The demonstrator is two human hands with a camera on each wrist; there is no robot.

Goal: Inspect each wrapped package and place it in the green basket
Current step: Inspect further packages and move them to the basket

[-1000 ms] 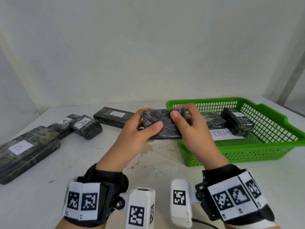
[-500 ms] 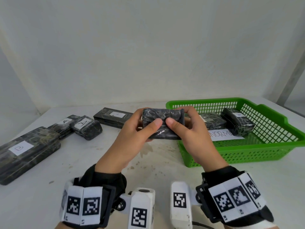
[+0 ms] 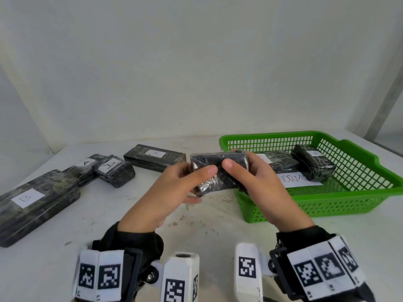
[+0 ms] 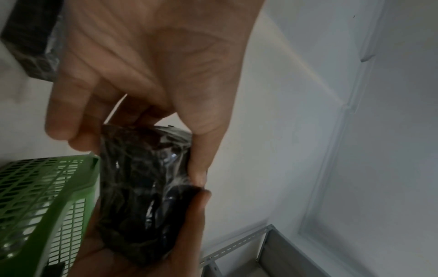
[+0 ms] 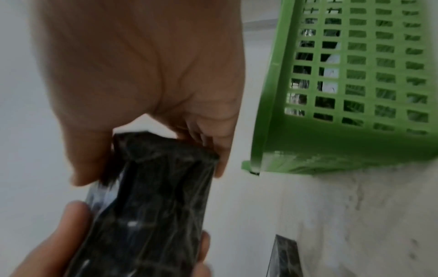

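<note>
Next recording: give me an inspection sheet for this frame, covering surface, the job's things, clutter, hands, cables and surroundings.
Surface: white table, stained and speckled near the middle.
Job's things: held package, black and film-wrapped, lifted beside the green basket; no label shows on it. In the basket, two wrapped packages and a paper sheet reading NORMA. On the table at left, four more: B package, two A packages, a flat A package.
Clutter: nothing seen.
Hands: left hand and right hand both grip the held package, thumbs on top.
Cables: a short dark lead below the right wrist camera.
Surroundings: plain white wall; grey metal shelf frame.
</note>
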